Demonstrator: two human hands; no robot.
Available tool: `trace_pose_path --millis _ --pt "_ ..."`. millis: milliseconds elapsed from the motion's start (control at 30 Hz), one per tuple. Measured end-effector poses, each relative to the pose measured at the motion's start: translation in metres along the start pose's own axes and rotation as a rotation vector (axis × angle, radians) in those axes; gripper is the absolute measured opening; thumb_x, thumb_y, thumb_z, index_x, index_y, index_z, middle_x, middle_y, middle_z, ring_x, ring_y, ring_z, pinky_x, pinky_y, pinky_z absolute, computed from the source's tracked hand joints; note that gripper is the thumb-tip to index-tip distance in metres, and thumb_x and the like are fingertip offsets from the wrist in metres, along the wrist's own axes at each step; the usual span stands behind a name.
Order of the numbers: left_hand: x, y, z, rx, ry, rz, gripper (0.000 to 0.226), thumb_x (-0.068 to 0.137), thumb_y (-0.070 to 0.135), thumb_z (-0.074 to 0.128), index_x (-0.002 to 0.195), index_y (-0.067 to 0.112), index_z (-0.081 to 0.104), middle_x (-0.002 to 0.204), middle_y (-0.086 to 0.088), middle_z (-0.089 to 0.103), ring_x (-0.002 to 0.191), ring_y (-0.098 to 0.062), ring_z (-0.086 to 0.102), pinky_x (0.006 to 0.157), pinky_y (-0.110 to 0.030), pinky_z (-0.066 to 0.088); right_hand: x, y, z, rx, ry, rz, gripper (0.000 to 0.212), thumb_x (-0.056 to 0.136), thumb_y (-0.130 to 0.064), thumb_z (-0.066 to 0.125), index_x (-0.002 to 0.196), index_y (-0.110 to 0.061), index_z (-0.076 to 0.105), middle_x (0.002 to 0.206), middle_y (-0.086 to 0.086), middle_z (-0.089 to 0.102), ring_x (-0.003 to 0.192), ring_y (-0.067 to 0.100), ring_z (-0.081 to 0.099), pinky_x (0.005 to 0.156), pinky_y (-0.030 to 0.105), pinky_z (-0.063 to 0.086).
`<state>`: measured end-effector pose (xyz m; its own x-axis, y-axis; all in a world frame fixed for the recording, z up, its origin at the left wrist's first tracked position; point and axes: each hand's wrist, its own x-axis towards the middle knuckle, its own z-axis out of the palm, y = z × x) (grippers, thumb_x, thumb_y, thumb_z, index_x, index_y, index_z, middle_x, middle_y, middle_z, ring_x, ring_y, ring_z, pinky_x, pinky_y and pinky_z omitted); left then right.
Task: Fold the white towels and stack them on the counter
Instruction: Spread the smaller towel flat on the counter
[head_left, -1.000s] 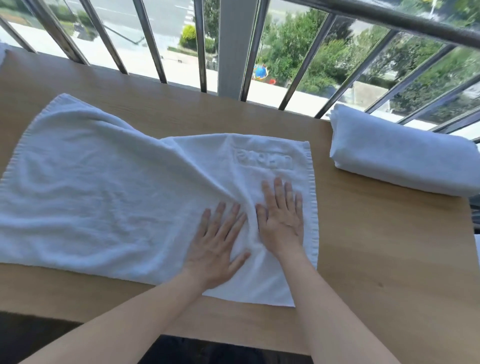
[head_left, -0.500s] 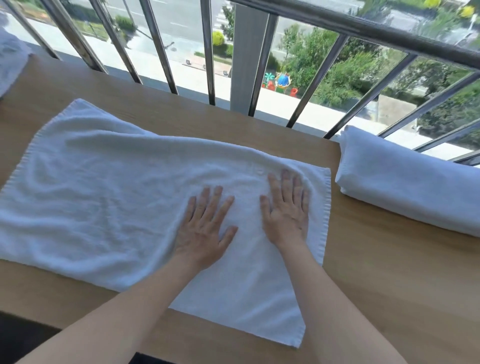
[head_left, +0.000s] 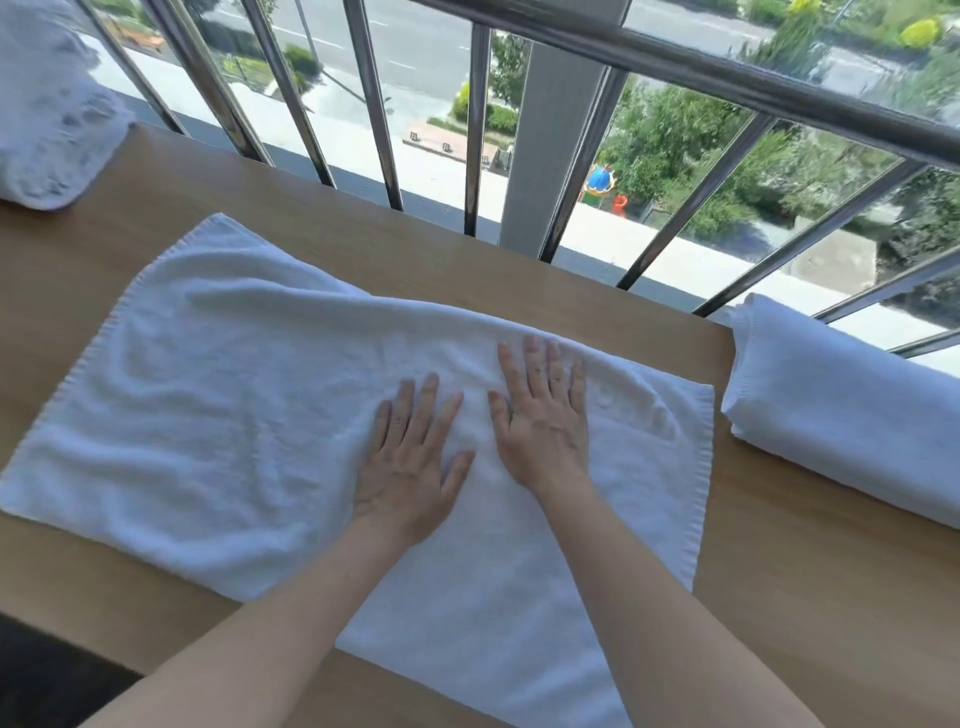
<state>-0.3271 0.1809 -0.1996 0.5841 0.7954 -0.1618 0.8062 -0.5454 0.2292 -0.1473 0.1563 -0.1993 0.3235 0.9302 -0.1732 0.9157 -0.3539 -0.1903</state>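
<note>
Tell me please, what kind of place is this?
Likely an upper-floor window or balcony spot: a wooden counter runs along a metal railing, with a street and trees below.

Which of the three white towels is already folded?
The folded towel at the right end of the counter. The middle towel lies spread flat; the left towel is a rumpled heap.

Shiny steel railing w/ slanted round bars runs across top. Flat grey post stands behind it, approx. centre. Beyond, far below: grey road, green trees, small blue-yellow-red play structure. Dark floor bottom left.
</note>
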Motion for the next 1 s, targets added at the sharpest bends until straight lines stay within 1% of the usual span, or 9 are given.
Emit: trace_pose_path --millis 100,233,367,500,600,700,800,900,1000 --pt "0.043 -0.028 -0.015 0.019 0.005 -0.098 0.077 0.092 0.062 0.015 0.160 0.027 0.009 0.168 -0.002 -0.004 0.155 -0.027 -0.003 0.124 -0.044 -0.003 -0.014 0.001 0.007 0.008 0.051 0.013 0.060 0.104 -0.049 0.020 0.159 -0.031 0.004 0.167 -0.001 -0.005 0.153 0.021 -0.009 0.123 0.048 -0.005" --pt "0.060 -0.043 -0.019 0.074 -0.020 -0.077 0.080 0.091 0.065 0.014 0.160 0.028 0.000 0.167 -0.001 -0.011 0.154 -0.028 -0.007 0.124 -0.046 -0.002 -0.015 0.001 0.010 -0.005 0.070 0.027 0.062 0.103 -0.050 0.022 0.159 -0.032 0.005 0.167 -0.001 -0.005 0.153 0.021 -0.007 0.123 0.048 -0.004" --pt "0.027 -0.036 -0.010 0.064 -0.007 -0.085 0.080 0.092 0.063 0.021 0.160 0.026 0.004 0.168 -0.003 -0.003 0.155 -0.026 -0.004 0.124 -0.047 0.001 -0.011 -0.001 0.007 0.012 0.043 0.046 0.065 0.101 -0.050 0.025 0.158 -0.034 -0.001 0.167 -0.003 -0.008 0.153 0.020 -0.008 0.123 0.048 -0.003" --pt "0.017 -0.033 -0.008 0.077 -0.017 -0.104 0.081 0.091 0.063 0.024 0.161 0.026 0.006 0.168 -0.003 -0.003 0.155 -0.027 -0.004 0.124 -0.048 0.003 -0.037 -0.007 0.014 0.009 0.047 0.049 0.067 0.099 -0.051 0.027 0.159 -0.033 0.000 0.167 -0.003 -0.004 0.154 0.022 -0.005 0.123 0.050 0.000" --pt "0.038 -0.037 -0.011 0.096 -0.032 -0.121 0.084 0.088 0.067 0.017 0.160 0.028 -0.004 0.167 -0.001 -0.014 0.154 -0.025 -0.011 0.124 -0.048 -0.002 -0.024 -0.003 0.010 0.007 0.045 0.050 0.067 0.098 -0.051 0.028 0.159 -0.033 0.006 0.167 -0.003 -0.002 0.154 0.021 -0.004 0.123 0.049 0.000" --pt "0.064 -0.041 -0.019 0.118 -0.045 -0.140 0.085 0.086 0.069 0.009 0.159 0.030 -0.010 0.166 0.001 -0.018 0.153 -0.025 -0.013 0.123 -0.046 -0.006 0.000 0.001 0.001 -0.005 0.009 0.041 0.066 0.098 -0.051 0.024 0.159 -0.035 0.004 0.167 -0.005 -0.006 0.153 0.019 -0.009 0.123 0.047 -0.005" --pt "0.058 -0.042 -0.018 0.099 -0.022 -0.128 0.083 0.088 0.067 0.012 0.160 0.029 -0.004 0.167 -0.001 -0.012 0.154 -0.026 -0.008 0.123 -0.046 -0.004 -0.002 -0.001 0.002 -0.007 0.013 0.041 0.064 0.100 -0.051 0.022 0.159 -0.034 0.003 0.167 -0.004 -0.007 0.153 0.020 -0.011 0.123 0.048 -0.005" --pt "0.033 -0.045 -0.009 0.094 0.007 -0.075 0.082 0.091 0.065 0.022 0.161 0.026 0.005 0.168 -0.004 -0.003 0.155 -0.029 0.000 0.124 -0.048 0.002 -0.029 -0.006 0.011 0.001 0.064 0.028 0.065 0.099 -0.050 0.027 0.159 -0.031 0.011 0.167 -0.001 0.002 0.154 0.022 -0.004 0.123 0.050 0.000" --pt "0.043 -0.047 -0.010 0.107 -0.004 -0.083 0.084 0.089 0.067 0.020 0.160 0.027 0.000 0.168 -0.003 -0.008 0.154 -0.027 -0.006 0.124 -0.048 0.000 -0.022 -0.001 0.009 -0.018 0.048 0.009 0.067 0.098 -0.051 0.028 0.159 -0.031 0.009 0.167 -0.001 0.000 0.154 0.022 -0.004 0.123 0.051 -0.001"
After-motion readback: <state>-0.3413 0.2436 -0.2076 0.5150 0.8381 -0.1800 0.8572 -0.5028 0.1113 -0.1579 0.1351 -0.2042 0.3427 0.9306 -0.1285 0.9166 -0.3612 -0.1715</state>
